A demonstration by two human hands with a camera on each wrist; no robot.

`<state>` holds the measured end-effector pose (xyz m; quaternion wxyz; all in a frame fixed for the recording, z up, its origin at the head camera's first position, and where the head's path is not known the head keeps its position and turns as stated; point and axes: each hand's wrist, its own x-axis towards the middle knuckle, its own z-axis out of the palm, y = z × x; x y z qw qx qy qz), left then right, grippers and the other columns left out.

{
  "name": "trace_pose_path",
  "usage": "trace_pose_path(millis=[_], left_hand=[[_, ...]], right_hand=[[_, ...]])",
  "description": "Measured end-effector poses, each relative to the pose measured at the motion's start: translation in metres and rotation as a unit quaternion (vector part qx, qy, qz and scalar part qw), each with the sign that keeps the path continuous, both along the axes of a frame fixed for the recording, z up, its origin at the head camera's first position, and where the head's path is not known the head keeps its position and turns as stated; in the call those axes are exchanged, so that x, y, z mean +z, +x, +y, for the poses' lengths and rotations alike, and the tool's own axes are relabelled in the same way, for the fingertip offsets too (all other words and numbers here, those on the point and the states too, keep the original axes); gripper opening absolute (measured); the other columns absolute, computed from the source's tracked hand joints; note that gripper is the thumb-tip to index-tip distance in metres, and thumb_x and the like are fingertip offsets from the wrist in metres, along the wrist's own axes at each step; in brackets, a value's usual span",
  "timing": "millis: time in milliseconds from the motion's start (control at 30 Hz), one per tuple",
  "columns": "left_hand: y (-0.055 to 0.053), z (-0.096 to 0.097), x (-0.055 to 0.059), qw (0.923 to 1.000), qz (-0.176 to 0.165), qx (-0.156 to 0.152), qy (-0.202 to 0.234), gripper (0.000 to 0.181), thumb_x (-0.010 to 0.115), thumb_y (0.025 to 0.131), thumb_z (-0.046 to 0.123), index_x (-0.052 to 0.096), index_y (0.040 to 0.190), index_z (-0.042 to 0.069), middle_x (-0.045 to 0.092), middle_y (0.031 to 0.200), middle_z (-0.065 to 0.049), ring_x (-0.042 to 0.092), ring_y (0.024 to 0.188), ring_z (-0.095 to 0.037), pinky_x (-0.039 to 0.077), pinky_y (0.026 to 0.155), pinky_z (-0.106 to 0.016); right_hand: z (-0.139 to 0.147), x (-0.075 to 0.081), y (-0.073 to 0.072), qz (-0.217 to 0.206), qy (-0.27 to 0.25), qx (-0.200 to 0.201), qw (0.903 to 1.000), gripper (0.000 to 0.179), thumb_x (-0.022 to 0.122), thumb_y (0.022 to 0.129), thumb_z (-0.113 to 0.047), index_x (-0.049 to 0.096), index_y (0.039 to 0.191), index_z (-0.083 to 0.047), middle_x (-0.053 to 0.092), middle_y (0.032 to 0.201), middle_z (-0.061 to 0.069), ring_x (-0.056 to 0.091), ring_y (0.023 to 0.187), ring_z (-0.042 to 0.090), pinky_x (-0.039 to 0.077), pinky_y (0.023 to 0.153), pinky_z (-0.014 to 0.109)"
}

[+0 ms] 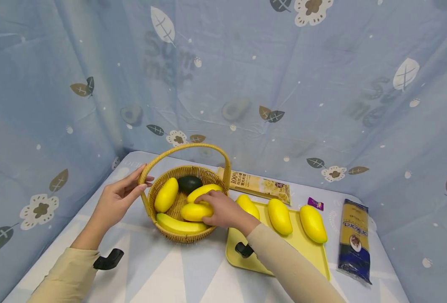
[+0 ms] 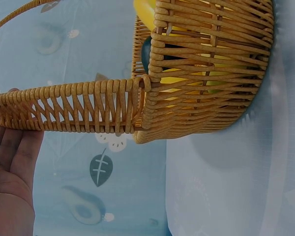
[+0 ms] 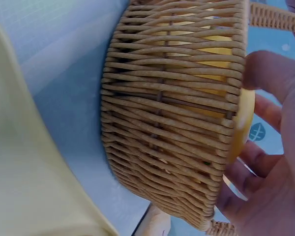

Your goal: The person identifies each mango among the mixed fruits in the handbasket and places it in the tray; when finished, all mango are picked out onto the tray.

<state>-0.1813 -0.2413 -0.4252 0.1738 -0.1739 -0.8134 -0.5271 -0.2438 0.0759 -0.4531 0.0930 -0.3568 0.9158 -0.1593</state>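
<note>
A wicker basket [image 1: 185, 237] with an arched handle stands on the table. My left hand [image 1: 114, 202] holds the left side of the handle [image 2: 64, 105], thumb and fingers on either side of it. Inside the basket my right hand [image 1: 223, 210] grips a yellow mango [image 1: 194, 212], fingers over its top and thumb at its near end. Around it in the basket lie another mango [image 1: 166, 195] at the left, one mango [image 1: 204, 190] behind, a dark avocado [image 1: 190, 184] and a banana [image 1: 180, 224] along the front.
A yellow tray [image 1: 246, 263] to the right bears three mangoes [image 1: 280, 216]. Behind it lies a pasta packet [image 1: 261, 185], with a small purple packet [image 1: 316, 204] nearby. A blue-and-gold package [image 1: 354, 242] lies at the far right. Patterned curtains [image 1: 223, 75] enclose the table.
</note>
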Motion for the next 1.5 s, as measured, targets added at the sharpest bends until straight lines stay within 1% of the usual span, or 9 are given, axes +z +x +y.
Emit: trace_pose_path(millis=[200,400,533,633,833,1033,1200,1333,1500], left_hand=[[0.0,-0.001,0.0,1.0,0.002,-0.001,0.001,0.059,0.062,0.101,0.001,0.047,0.154,0.022,0.069,0.125,-0.019,0.066,0.107,0.001,0.05,0.091,-0.012],[0.0,-0.001,0.0,1.0,0.005,-0.005,0.003,0.06,0.062,0.1,0.001,0.047,0.154,0.021,0.069,0.125,-0.019,0.066,0.107,0.001,0.05,0.091,-0.012],[0.0,-0.001,0.0,0.9999,0.006,-0.007,0.005,0.06,0.062,0.1,0.0,0.047,0.154,0.021,0.069,0.125,-0.02,0.066,0.107,0.001,0.051,0.091,-0.012],[0.0,-0.002,0.0,1.0,0.004,-0.005,0.005,0.06,0.062,0.1,0.0,0.047,0.154,0.022,0.069,0.125,-0.018,0.066,0.108,0.0,0.05,0.092,-0.012],[0.0,-0.002,-0.001,1.0,0.005,-0.001,0.004,0.06,0.062,0.1,0.0,0.047,0.154,0.022,0.07,0.125,-0.018,0.067,0.107,0.0,0.05,0.092,-0.012],[0.0,-0.001,0.001,0.9999,0.014,-0.006,0.003,0.061,0.062,0.099,-0.002,0.047,0.154,0.02,0.069,0.124,-0.019,0.066,0.107,0.001,0.05,0.091,-0.012],[0.0,0.0,0.002,0.9999,0.01,-0.006,0.002,0.061,0.063,0.1,-0.001,0.046,0.154,0.02,0.069,0.125,-0.02,0.066,0.107,0.001,0.05,0.091,-0.011],[0.0,0.0,0.002,0.9999,0.006,-0.009,0.003,0.06,0.062,0.1,0.0,0.046,0.154,0.021,0.069,0.125,-0.02,0.066,0.107,0.001,0.05,0.091,-0.012],[0.0,0.0,0.002,1.0,0.006,-0.006,0.002,0.06,0.062,0.1,0.0,0.047,0.154,0.022,0.069,0.125,-0.019,0.067,0.107,0.001,0.05,0.091,-0.012]], right_hand=[[0.001,0.006,0.004,-0.045,-0.034,0.009,0.9984,0.052,0.071,0.092,-0.033,0.059,0.143,-0.029,0.054,0.13,0.001,0.054,0.109,0.014,0.049,0.093,0.031],[0.002,0.008,0.006,-0.072,-0.063,0.029,0.995,0.046,0.069,0.096,-0.037,0.06,0.14,-0.028,0.056,0.133,-0.003,0.055,0.117,0.013,0.048,0.1,0.031],[0.003,0.007,0.005,-0.092,-0.079,0.041,0.9917,0.042,0.067,0.098,-0.036,0.059,0.139,-0.03,0.059,0.137,-0.009,0.057,0.116,0.009,0.048,0.098,0.029],[0.003,0.005,0.005,-0.101,-0.086,0.043,0.9903,0.043,0.067,0.098,-0.034,0.058,0.139,-0.03,0.058,0.138,-0.01,0.057,0.115,0.008,0.048,0.098,0.028],[0.001,0.005,0.007,-0.091,-0.083,0.041,0.9916,0.049,0.07,0.096,-0.034,0.057,0.142,-0.026,0.056,0.141,-0.007,0.053,0.125,0.011,0.045,0.105,0.031],[0.001,0.004,0.011,-0.077,-0.083,0.025,0.9932,0.05,0.07,0.094,-0.037,0.057,0.142,-0.03,0.053,0.141,-0.007,0.054,0.122,0.012,0.047,0.102,0.032],[0.004,0.002,0.014,-0.043,-0.095,0.02,0.9944,0.05,0.07,0.094,-0.038,0.057,0.141,-0.03,0.052,0.142,-0.005,0.053,0.125,0.014,0.047,0.102,0.033],[0.009,0.005,0.018,-0.025,-0.105,-0.004,0.9942,0.051,0.069,0.093,-0.036,0.057,0.142,-0.031,0.051,0.142,-0.005,0.052,0.124,0.016,0.049,0.101,0.037],[0.022,0.008,0.024,-0.014,-0.12,-0.041,0.9918,0.051,0.07,0.093,-0.036,0.056,0.141,-0.033,0.052,0.139,-0.005,0.054,0.115,0.016,0.051,0.094,0.038]])
